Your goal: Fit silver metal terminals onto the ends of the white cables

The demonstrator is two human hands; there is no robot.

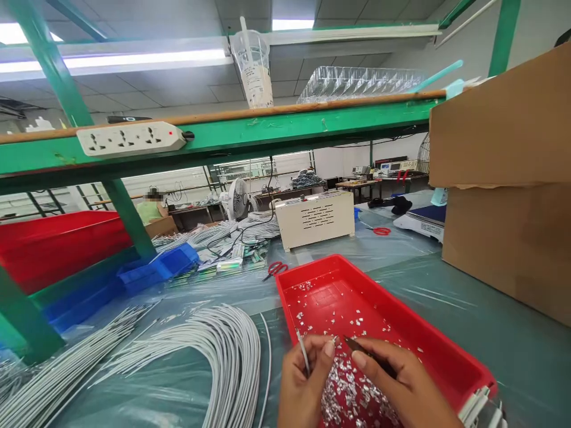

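My left hand (pixel 307 374) is closed on a thin white cable (pixel 303 351), its thumb and forefinger pinched near the cable's tip. Beside it, my right hand (pixel 397 380) grips dark tweezers (pixel 370 353), whose point faces the left fingertips with a small gap between. Both hands are over a red tray (pixel 397 303) strewn with small silvery pieces (pixel 345 380). Left of the tray lies a curved bundle of white cables (pixel 241 351), with one loose cable (pixel 266 362) alongside.
Straight cables (pixel 80 362) lie at left, near blue bins (pixel 160 267). Red scissors (pixel 277 268) touch the tray's back corner area. A beige box (pixel 316 219) stands behind; a cardboard box (pixel 508 238) is at right. A green shelf (pixel 289 128) crosses above. A person sits far left.
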